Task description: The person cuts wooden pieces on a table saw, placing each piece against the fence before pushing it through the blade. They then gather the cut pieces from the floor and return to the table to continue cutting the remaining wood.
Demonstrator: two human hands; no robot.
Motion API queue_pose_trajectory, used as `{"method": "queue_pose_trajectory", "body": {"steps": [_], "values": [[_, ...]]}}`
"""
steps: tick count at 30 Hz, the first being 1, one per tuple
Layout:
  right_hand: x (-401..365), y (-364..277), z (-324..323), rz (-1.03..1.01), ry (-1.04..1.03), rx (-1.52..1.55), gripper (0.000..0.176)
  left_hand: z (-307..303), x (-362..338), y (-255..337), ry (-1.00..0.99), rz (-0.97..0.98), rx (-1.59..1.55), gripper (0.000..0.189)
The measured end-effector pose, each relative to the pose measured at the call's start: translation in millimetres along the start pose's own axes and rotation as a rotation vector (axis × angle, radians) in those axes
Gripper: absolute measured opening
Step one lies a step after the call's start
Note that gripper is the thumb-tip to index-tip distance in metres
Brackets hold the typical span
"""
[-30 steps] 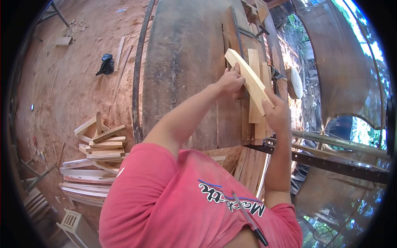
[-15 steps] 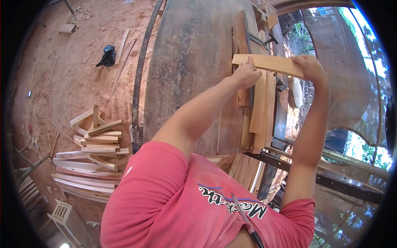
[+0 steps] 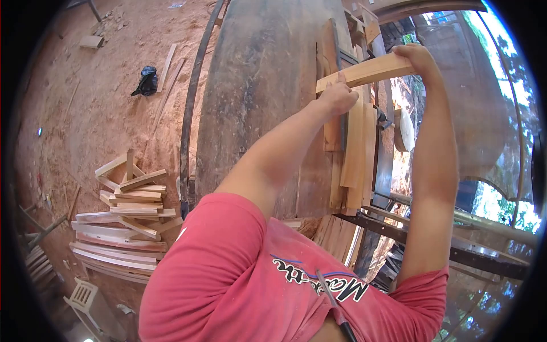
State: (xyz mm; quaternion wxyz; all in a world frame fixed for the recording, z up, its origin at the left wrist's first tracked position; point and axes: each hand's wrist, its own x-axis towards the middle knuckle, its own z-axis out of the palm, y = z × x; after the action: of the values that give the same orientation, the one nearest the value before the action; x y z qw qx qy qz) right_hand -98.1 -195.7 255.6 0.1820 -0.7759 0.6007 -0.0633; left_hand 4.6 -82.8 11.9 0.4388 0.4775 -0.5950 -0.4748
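A short wooden board [image 3: 373, 69] is held up crosswise over the edge of the workbench [image 3: 256, 85]. My right hand [image 3: 416, 57] is closed around its far right end. Near its left end, my left hand [image 3: 340, 98] grips the board, with one finger extended along its face. Under the board and my left hand, a brown wooden piece with a dark edge [image 3: 332, 128] and several pale planks [image 3: 356, 148] lie lengthwise along the bench's right side.
Cut wood pieces [image 3: 137, 199] are stacked on the dirt floor at left, near a black plastic bag [image 3: 147, 81] and two thin strips. A slatted pale wooden object [image 3: 88, 302] is at lower left. Metal rails [image 3: 427, 239] run at lower right.
The board's right end has swung up and away with my right hand, so the board now slants. My left hand has shifted slightly and stays near the left end.
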Motion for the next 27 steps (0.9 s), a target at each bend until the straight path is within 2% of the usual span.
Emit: {"method": "queue_pose_trajectory", "body": {"steps": [4, 6, 7, 8, 10, 11, 12, 14, 15, 17, 19, 20, 21, 22, 23, 24, 25, 27], "values": [[-68, 18, 7, -0.013, 0.023, -0.261, 0.045, 12, -20, -8, -0.027, 0.006, -0.005, 0.049], [-161, -19, 46, 0.184, 0.209, -0.147, 0.042, 18, -42, -19, -0.094, 0.023, 0.043, 0.048], [-191, 5, 67, 0.223, 0.153, -0.115, 0.039, 20, -55, -24, -0.159, 0.027, 0.084, 0.048], [-231, -10, 88, 0.23, 0.102, 0.001, 0.031, 21, -71, -29, -0.168, 0.068, 0.077, 0.046], [-291, 14, 152, 0.214, 0.134, -0.236, 0.039, 19, -106, -35, -0.231, 0.109, 0.139, 0.041], [-315, 3, 177, 0.337, 0.1, -0.122, 0.042, 18, -122, -37, -0.285, 0.11, 0.211, 0.038], [-332, 6, 201, 0.361, 0.087, -0.178, 0.042, 18, -135, -43, -0.284, 0.124, 0.223, 0.038], [-363, 7, 221, 0.396, 0.08, -0.223, 0.041, 23, -165, -50, -0.144, 0.28, 0.503, 0.038], [-375, 3, 220, 0.413, 0.069, -0.189, 0.043, 27, -174, -46, -0.15, 0.292, 0.516, 0.038], [-395, -13, 202, 0.437, 0.063, -0.145, 0.044, 24, -197, -21, 0.02, 0.736, 0.551, 0.031], [-413, -23, 161, 0.228, 0.175, 0.136, 0.046, 34, -200, -10, 0.01, 0.964, 0.355, 0.029], [-423, -5, 148, 0.205, 0.286, 0.549, 0.046, 26, -206, 23, 0.112, 0.962, 0.331, 0.028], [-432, 11, 138, 0.169, 0.391, 0.96, 0.047, 18, -211, 47, 0.107, 0.976, 0.34, 0.028], [-434, 12, 135, 0.103, 0.449, 1.308, 0.054, 11, -214, 68, 0.136, 0.89, 0.179, 0.025], [-428, 11, 144, 0.088, 0.46, 1.317, 0.054, 6, -217, 83, 0.162, 0.799, 0.022, 0.023], [-419, 8, 164, 0.111, 0.454, 0.856, 0.057, 7, -221, 94, 0.221, 0.622, 0.011, 0.028], [-409, 6, 183, 0.131, 0.436, 0.394, 0.06, 15, -219, 90, 0.219, 0.635, 0.021, 0.028], [-405, 9, 225, 0.01, 0.288, 0.096, 0.056, 31, -207, 69, 0.142, -0.026, -0.783, 0.031]]}}
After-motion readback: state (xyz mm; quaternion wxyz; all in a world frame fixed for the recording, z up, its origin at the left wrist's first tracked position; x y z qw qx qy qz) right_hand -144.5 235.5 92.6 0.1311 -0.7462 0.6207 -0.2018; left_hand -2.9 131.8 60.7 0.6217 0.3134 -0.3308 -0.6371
